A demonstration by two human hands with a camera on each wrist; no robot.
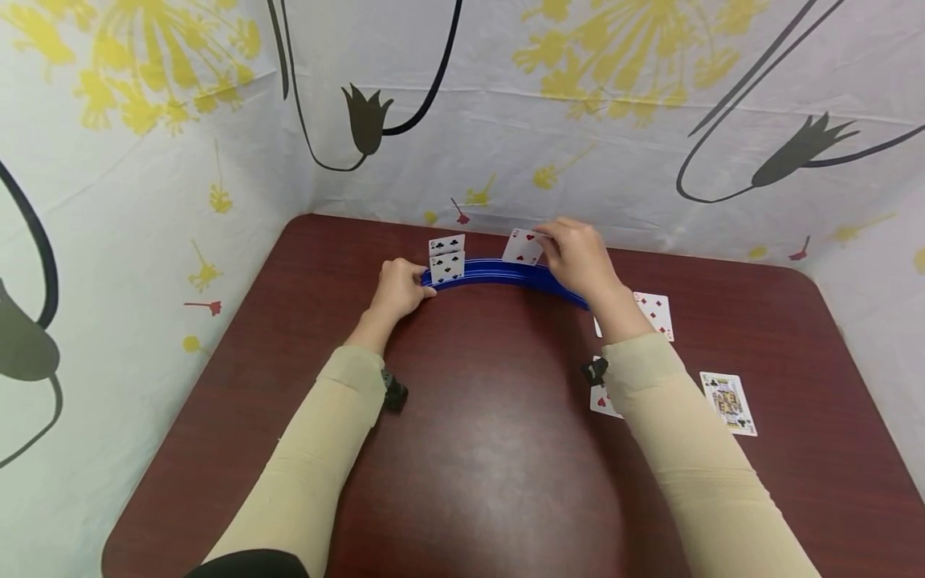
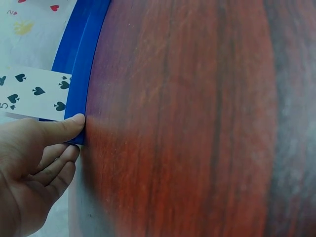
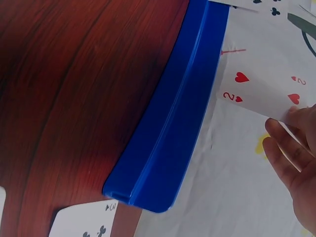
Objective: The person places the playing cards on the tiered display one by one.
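Observation:
A curved blue playing-card holder [image 1: 499, 271] lies near the table's far edge. My left hand [image 1: 399, 286] pinches its left end between thumb and fingers, as the left wrist view also shows. Two cards stand in the holder by that hand: a five of spades [image 2: 34, 91] in front and a clubs card [image 1: 446, 244] behind it. My right hand [image 1: 580, 255] pinches a two of hearts [image 3: 261, 88] by its edge, over the holder's right half. Whether that card's lower edge touches the slot, I cannot tell.
Face-up cards lie on the right of the table [image 1: 470, 466]: a diamonds card [image 1: 654, 315], a king [image 1: 728, 403] and a hearts card [image 1: 604, 400] partly under the right forearm. A three of clubs [image 3: 86, 222] lies near the holder's right end. Patterned cloth [image 1: 462, 160] hangs behind.

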